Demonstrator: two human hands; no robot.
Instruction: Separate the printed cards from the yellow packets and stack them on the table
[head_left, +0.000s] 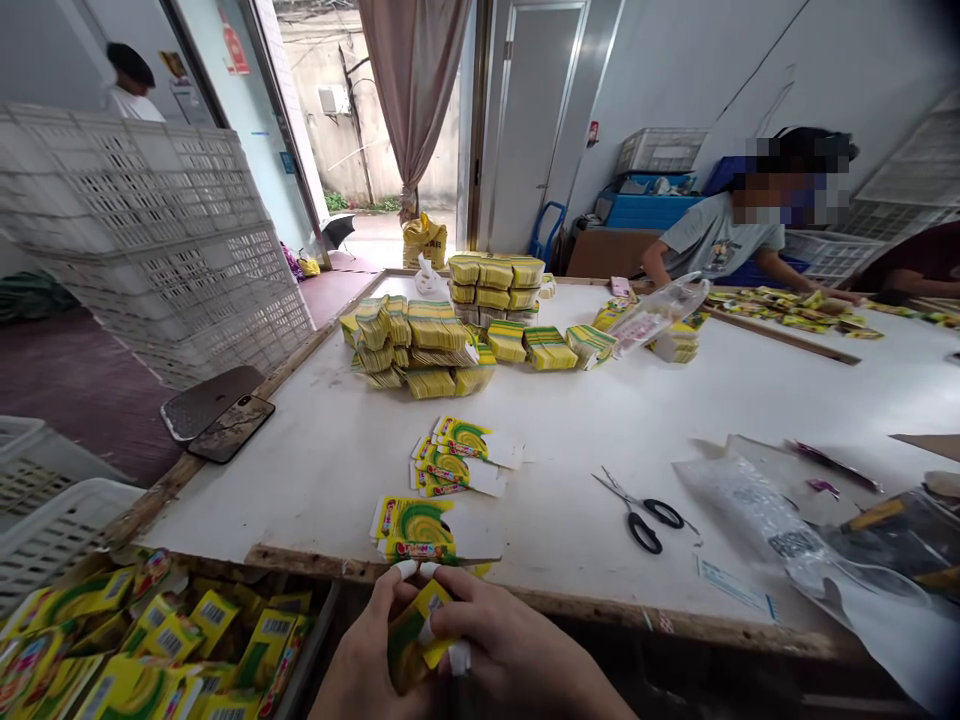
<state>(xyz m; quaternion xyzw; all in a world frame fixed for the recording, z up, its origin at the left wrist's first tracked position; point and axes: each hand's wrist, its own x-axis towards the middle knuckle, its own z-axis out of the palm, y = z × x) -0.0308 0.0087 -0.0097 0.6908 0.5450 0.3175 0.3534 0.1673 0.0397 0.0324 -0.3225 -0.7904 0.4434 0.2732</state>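
Observation:
At the near table edge, my left hand (366, 645) is closed around one side of a small yellow and green carton (412, 640). On its other side my right hand (499, 625) grips the same carton, thumb and fingers at its upper end. White coverings show on several fingertips. Part of the carton is hidden by the fingers. Just beyond the hands, flat printed cartons (416, 527) lie at the edge. A fanned group of flat cartons (454, 455) rests farther in. Folded cartons (124, 640) fill a crate at lower left.
Bundled carton stacks (427, 340) stand toward the back. Black-handled scissors (637, 510) lie open at right, near bubble wrap (765, 500). Two phones (232, 428) sit at the left edge. White crates (172, 240) are piled on the left. A co-worker (724, 235) works at back right.

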